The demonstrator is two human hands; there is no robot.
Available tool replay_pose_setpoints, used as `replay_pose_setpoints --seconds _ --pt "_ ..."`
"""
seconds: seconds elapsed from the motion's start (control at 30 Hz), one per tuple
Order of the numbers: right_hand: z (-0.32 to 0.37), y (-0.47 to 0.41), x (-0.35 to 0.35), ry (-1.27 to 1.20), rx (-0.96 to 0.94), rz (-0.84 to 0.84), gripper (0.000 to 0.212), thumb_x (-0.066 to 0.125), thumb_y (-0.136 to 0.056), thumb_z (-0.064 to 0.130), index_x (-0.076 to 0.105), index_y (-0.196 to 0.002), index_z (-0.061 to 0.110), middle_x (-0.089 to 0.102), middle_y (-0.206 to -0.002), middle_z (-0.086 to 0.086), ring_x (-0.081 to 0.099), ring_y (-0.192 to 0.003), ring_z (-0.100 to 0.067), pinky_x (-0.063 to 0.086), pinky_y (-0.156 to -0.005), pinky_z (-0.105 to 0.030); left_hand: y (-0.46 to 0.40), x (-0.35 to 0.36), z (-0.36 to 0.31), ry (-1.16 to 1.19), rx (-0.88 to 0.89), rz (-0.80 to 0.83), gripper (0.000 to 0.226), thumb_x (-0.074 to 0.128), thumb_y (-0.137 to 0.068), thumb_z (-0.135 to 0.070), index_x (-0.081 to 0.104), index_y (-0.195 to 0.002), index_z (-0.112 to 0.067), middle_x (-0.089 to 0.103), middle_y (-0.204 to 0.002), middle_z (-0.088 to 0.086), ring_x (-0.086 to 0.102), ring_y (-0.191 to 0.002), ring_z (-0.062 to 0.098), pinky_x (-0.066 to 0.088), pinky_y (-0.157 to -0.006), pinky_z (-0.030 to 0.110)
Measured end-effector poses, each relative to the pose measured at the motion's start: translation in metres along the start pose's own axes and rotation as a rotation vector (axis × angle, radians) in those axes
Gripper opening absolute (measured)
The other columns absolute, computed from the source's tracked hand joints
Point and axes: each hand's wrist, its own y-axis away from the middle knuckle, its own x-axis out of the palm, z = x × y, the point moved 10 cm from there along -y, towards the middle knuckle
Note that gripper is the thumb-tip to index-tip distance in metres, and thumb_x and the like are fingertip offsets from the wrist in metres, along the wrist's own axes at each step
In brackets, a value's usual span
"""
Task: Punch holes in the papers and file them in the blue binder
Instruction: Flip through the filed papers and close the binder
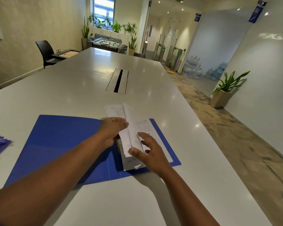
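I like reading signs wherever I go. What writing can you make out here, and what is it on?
"EXIT", probably: green ceiling sign, blurred.
Papers over the blue binder: printed lines, too small to read.
Blue wall banners: white marks, unreadable.
Water bottles: blue labels, blurred.
Nothing else is legible.

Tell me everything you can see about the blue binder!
The binder is bright blue, smooth and stiff, like plastic-coated card. It lies wide open and flat on the grey table. A metal ring stands at its middle fold. White printed papers rest on its right half. The left hand holds a sheet above the ring, and the right hand touches the papers with spread fingers.
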Motion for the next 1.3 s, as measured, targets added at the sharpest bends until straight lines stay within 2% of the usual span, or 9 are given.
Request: replay_pose_setpoints --seconds 0.2,0.3,0.4,0.5,0.63,0.8,0.97,1.1,1.3 --pt "-0.001 -0.001 0.008 0.067 0.031 0.000 0.078 0.077 -0.081 0.059 0.042 -0.147 0.040 0.044 -0.145 0.022 0.049 -0.132 -0.012 0.052 -0.107 -0.041 0.001 0.001 0.005 0.011 -0.043 -0.019 0.020 0.060 -0.097 0.003 0.064 -0.108 -0.013 0.069 -0.107 0.014 0.068 -0.087 0.025 0.061 -0.076 0.041" --pt "0.001 -0.002 -0.002 0.127 0.059 -0.076 0.060 0.071 -0.090 0.051 0.053 -0.145 0.033 0.051 -0.138 0.021 0.058 -0.124 -0.012 0.055 -0.099 -0.033 0.000 -0.008 -0.001 -0.085 0.060 -0.083 0.017 0.069 -0.093 -0.002 0.063 -0.096 -0.018 0.069 -0.107 0.012 0.069 -0.085 0.026 0.062 -0.083 0.048" --pt "0.005 0.000 -0.020 0.132 0.064 -0.202 0.033 0.059 -0.102 0.036 0.063 -0.132 0.024 0.065 -0.130 0.009 0.066 -0.109 -0.014 0.057 -0.092 -0.030 0.001 -0.013 -0.011 -0.134 0.171 -0.124 0.025 0.081 -0.084 -0.009 0.060 -0.091 -0.020 0.066 -0.110 0.011 0.068 -0.086 0.026 0.061 -0.066 0.041" --pt "0.005 0.005 -0.041 0.155 0.079 -0.351 0.036 0.058 -0.103 0.031 0.058 -0.139 0.024 0.065 -0.135 0.006 0.059 -0.101 -0.008 0.055 -0.099 -0.035 0.004 -0.017 -0.021 -0.194 0.282 -0.157 0.038 0.088 -0.078 -0.018 0.056 -0.098 -0.020 0.062 -0.108 0.008 0.057 -0.085 0.022 0.048 -0.060 0.028" --pt "-0.002 0.008 -0.051 0.126 0.137 -0.422 0.056 0.070 -0.096 0.035 0.047 -0.147 0.031 0.058 -0.145 0.003 0.062 -0.124 -0.025 0.053 -0.103 -0.043 0.013 -0.019 -0.030 -0.264 0.363 -0.202 0.050 0.087 -0.078 -0.026 0.054 -0.114 -0.012 0.051 -0.114 -0.006 0.050 -0.099 0.012 0.038 -0.062 0.014" --pt "0.000 0.006 -0.049 0.201 0.057 -0.389 0.053 0.062 -0.102 0.033 0.045 -0.151 0.034 0.056 -0.150 0.003 0.058 -0.130 -0.023 0.048 -0.109 -0.044 0.003 -0.018 -0.014 -0.140 0.199 -0.138 0.025 0.078 -0.088 -0.032 0.067 -0.103 -0.014 0.068 -0.113 0.002 0.063 -0.097 0.018 0.051 -0.068 0.025" --pt "0.000 0.009 -0.059 0.228 0.071 -0.422 0.032 0.058 -0.101 0.044 0.072 -0.121 0.024 0.068 -0.113 0.012 0.065 -0.098 -0.012 0.057 -0.100 -0.040 0.002 -0.017 -0.003 -0.062 0.081 -0.114 0.010 0.073 -0.093 -0.016 0.072 -0.098 -0.008 0.074 -0.097 0.011 0.061 -0.067 0.016 0.047 -0.053 0.026" --pt "-0.003 0.009 -0.050 0.209 0.140 -0.293 0.072 0.053 -0.076 0.082 0.071 -0.122 0.029 0.059 -0.110 0.020 0.061 -0.101 -0.008 0.052 -0.091 -0.032 0.008 -0.023 -0.012 -0.104 0.199 -0.173 0.024 0.082 -0.084 -0.018 0.063 -0.094 -0.009 0.062 -0.080 0.004 0.057 -0.065 0.016 0.046 -0.052 0.025" --pt "-0.031 0.000 -0.071 0.401 0.223 -0.400 0.034 0.056 -0.102 0.042 0.071 -0.088 0.015 0.074 -0.088 0.001 0.067 -0.075 -0.020 0.058 -0.069 -0.037 0.010 -0.026 -0.022 -0.161 0.292 -0.216 0.045 0.073 -0.092 -0.020 0.044 -0.126 -0.017 0.057 -0.100 0.002 0.059 -0.075 0.015 0.046 -0.047 0.016"
